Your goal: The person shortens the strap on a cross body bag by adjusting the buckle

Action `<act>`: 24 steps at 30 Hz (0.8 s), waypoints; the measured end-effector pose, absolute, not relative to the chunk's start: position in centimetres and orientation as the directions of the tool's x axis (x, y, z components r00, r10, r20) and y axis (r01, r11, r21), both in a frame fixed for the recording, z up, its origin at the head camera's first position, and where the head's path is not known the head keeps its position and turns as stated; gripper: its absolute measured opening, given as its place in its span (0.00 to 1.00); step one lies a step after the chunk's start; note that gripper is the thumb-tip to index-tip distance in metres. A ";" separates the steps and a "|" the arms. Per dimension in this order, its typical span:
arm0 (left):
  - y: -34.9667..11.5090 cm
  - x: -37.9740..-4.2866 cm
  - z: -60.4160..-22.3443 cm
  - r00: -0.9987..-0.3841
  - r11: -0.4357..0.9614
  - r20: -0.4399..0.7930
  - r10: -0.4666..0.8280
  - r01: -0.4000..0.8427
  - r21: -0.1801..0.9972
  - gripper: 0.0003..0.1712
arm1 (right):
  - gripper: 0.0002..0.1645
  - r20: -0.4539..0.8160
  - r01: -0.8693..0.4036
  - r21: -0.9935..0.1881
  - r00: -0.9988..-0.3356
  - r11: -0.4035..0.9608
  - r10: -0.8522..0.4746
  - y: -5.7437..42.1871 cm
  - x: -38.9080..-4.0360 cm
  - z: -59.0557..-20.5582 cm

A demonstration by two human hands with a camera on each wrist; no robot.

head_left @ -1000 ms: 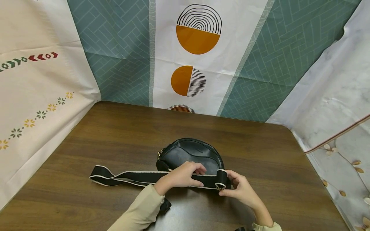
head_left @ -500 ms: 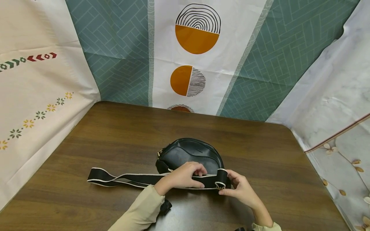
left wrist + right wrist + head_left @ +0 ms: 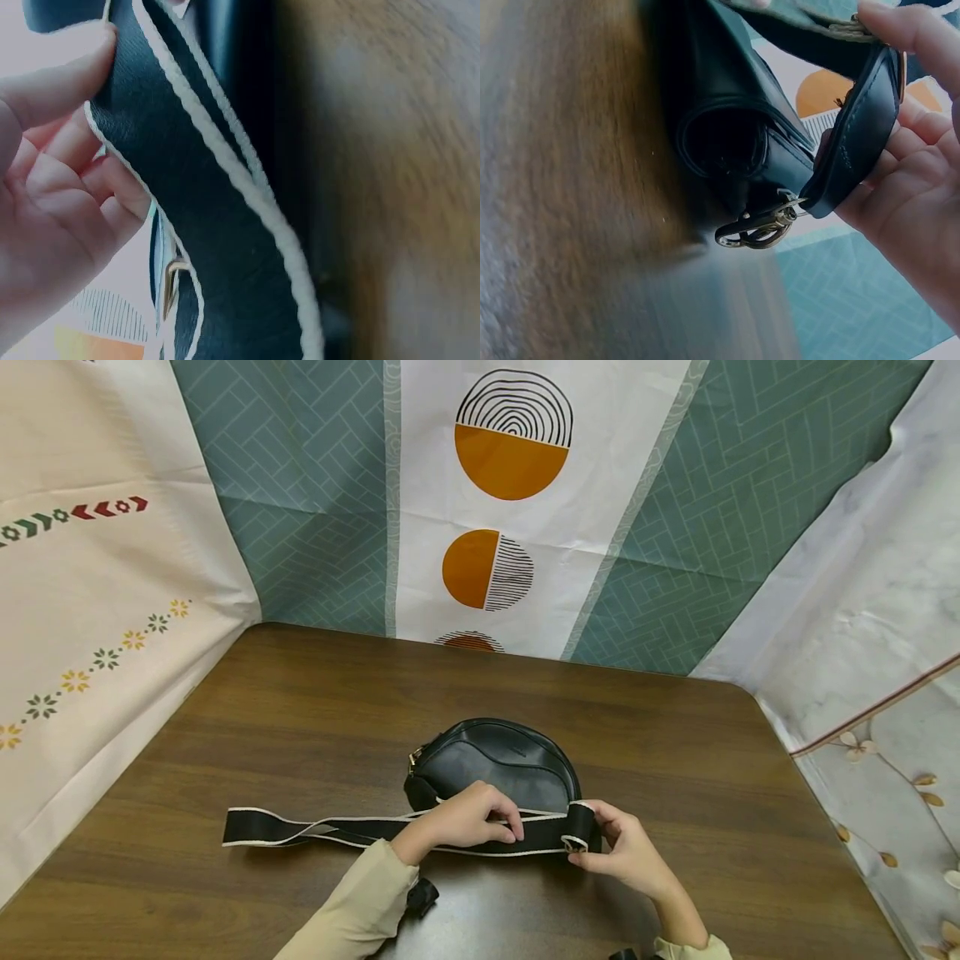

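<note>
A small black leather handbag (image 3: 498, 756) stands on the table in the head view. In front of it a black strap (image 3: 540, 835) with cream edging stretches left to a folded loop. My left hand (image 3: 468, 818) pinches the strap along its length, thumb on the near edge; the left wrist view shows the thumb (image 3: 67, 67) pressed to the band and the other fingers curled behind. My right hand (image 3: 626, 852) holds the short rolled part (image 3: 579, 824) of the strap at its right end. A gold clasp (image 3: 761, 229) hangs beside the bag in the right wrist view.
The brown wooden table (image 3: 675, 752) spreads around the bag. Behind it hangs a green and white patterned cloth (image 3: 322, 527), with a cream embroidered cloth (image 3: 97, 577) at left and a pale floral cloth (image 3: 877, 635) at right.
My left hand has slid slightly left along the strap. The loop at the strap's left end has dropped nearer and straightened. The right hand and bag stay almost in place.
</note>
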State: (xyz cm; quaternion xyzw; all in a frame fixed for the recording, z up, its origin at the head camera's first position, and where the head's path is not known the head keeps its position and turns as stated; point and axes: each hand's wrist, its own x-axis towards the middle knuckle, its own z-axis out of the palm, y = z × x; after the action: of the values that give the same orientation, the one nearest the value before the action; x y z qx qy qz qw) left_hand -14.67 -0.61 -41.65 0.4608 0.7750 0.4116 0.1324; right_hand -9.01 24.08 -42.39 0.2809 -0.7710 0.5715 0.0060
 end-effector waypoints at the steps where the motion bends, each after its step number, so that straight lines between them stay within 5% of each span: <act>1: -0.8 -14.7 -41.6 -0.540 0.235 0.172 0.824 0.602 0.763 0.04 | 0.29 0.327 -0.442 -0.873 -0.845 0.208 -0.423 24.1 -9.0 -42.3; 24: -7.0 -15.0 -40.9 -0.613 0.293 0.139 0.778 0.549 0.783 0.08 | 0.30 0.338 -0.460 -0.858 -0.839 0.227 -0.426 25.4 -8.9 -42.3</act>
State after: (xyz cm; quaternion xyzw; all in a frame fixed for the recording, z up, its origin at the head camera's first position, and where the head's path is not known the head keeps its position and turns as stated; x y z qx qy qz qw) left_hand -14.96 -7.02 -40.92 0.4187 0.7924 0.4224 0.1357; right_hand -8.87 25.40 -42.30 0.2829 -0.7832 0.5535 0.0156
